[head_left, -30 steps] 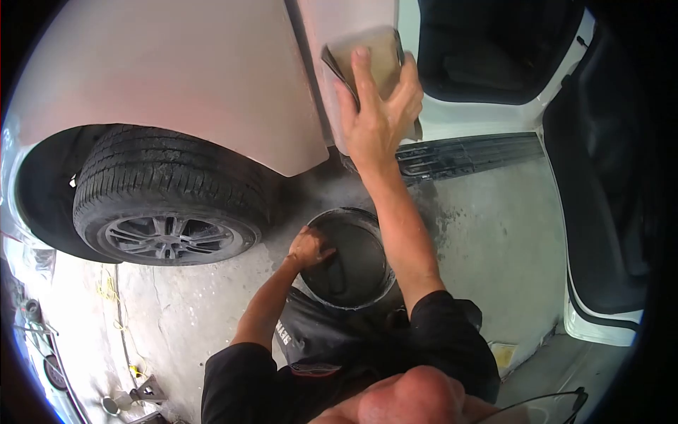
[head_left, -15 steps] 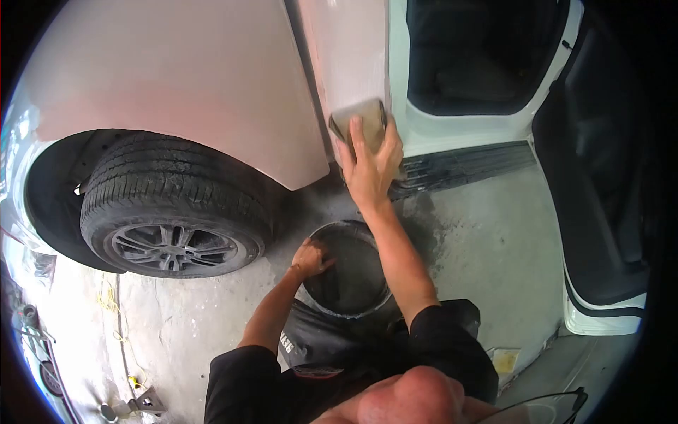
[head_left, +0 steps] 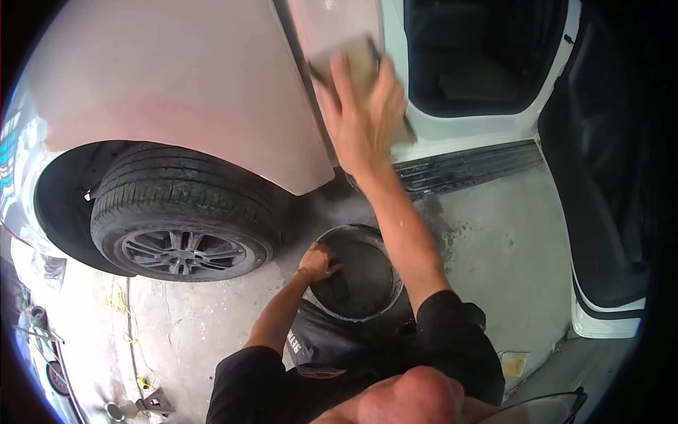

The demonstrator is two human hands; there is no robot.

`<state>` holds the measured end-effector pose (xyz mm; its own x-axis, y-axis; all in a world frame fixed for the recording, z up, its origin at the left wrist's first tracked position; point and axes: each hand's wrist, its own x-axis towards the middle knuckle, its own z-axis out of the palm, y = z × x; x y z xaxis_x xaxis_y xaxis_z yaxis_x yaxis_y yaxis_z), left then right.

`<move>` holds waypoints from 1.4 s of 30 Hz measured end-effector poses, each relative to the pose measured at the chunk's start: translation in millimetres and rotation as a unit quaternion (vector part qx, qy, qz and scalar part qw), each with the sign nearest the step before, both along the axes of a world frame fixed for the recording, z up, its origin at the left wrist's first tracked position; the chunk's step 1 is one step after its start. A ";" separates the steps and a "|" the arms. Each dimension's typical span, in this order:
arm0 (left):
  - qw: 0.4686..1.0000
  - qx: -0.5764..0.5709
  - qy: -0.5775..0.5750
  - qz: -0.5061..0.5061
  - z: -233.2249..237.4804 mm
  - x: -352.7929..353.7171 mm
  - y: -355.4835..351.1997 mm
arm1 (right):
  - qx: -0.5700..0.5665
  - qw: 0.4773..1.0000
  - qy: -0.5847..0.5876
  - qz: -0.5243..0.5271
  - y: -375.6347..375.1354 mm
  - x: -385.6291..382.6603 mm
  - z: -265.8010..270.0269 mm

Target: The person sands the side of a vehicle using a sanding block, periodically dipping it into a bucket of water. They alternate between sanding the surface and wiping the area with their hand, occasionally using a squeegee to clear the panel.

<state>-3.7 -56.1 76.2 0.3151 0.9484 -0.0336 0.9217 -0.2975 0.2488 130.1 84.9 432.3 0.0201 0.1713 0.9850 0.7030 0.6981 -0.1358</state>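
My right hand (head_left: 365, 127) is pressed over a sheet of sandpaper (head_left: 358, 67), tan on its back with dark curled edges, against the pinkish-white body panel (head_left: 330, 25) beside the door opening. Its fingers point up the panel, and motion blurs the sheet. Lower down, my left hand (head_left: 319, 263) lies over the left rim of a round black bucket (head_left: 390, 300) and appears to grip it, with some fingers hidden inside. Murky grey liquid (head_left: 367, 272) fills part of the bucket, and a dark shape shows below my fingers.
A tyre (head_left: 180, 187) with a spoked wheel sits left of the bucket under the primed fender (head_left: 191, 85). An open door (head_left: 607, 212) stands at the right, above a black ribbed step (head_left: 466, 169). Wet patches and a yellow cord (head_left: 131, 332) mark the concrete floor.
My right hand has slid upward along the panel with the sandpaper. My left hand stays at the bucket's rim. The view has shifted slightly.
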 end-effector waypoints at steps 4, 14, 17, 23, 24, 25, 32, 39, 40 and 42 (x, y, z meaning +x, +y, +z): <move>1.000 0.011 -0.019 0.003 -0.7 1.3 -2.2 | 0.017 1.000 0.009 0.009 8.0 -3.1 4.1; 1.000 -0.011 -0.007 0.007 6.0 2.7 1.4 | -0.018 1.000 0.006 0.025 6.7 20.1 12.0; 1.000 -0.027 0.007 0.000 8.6 -0.3 2.2 | -0.051 0.998 0.001 0.038 3.7 31.4 -60.2; 0.999 -0.036 0.039 0.009 15.9 6.7 1.3 | -0.052 0.998 0.007 0.031 2.3 35.6 -13.0; 0.999 -0.030 0.029 0.009 5.9 9.9 5.2 | -0.042 0.998 0.015 0.038 9.1 33.3 3.4; 0.999 -0.020 0.025 0.011 2.7 7.2 5.3 | -0.053 0.998 0.012 0.037 10.8 35.0 -12.8; 1.000 0.009 0.017 0.004 0.4 1.6 2.0 | -0.066 0.997 0.015 0.032 6.5 45.7 -65.6; 1.000 -0.003 0.020 0.006 10.2 3.6 -0.7 | -0.069 0.997 0.016 0.034 6.4 49.6 -102.4; 1.000 -0.002 0.016 0.006 12.6 5.7 1.1 | -0.074 0.997 0.005 0.032 3.8 53.2 -116.7; 1.000 -0.009 0.017 0.003 13.2 3.5 -0.2 | -0.073 0.996 0.018 0.039 1.1 49.8 -95.8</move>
<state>-0.2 -56.4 89.5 0.3079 0.9494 -0.0612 0.9315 -0.2877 0.2227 179.9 86.0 336.4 0.0366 0.3159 0.9481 0.6399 0.7213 -0.2650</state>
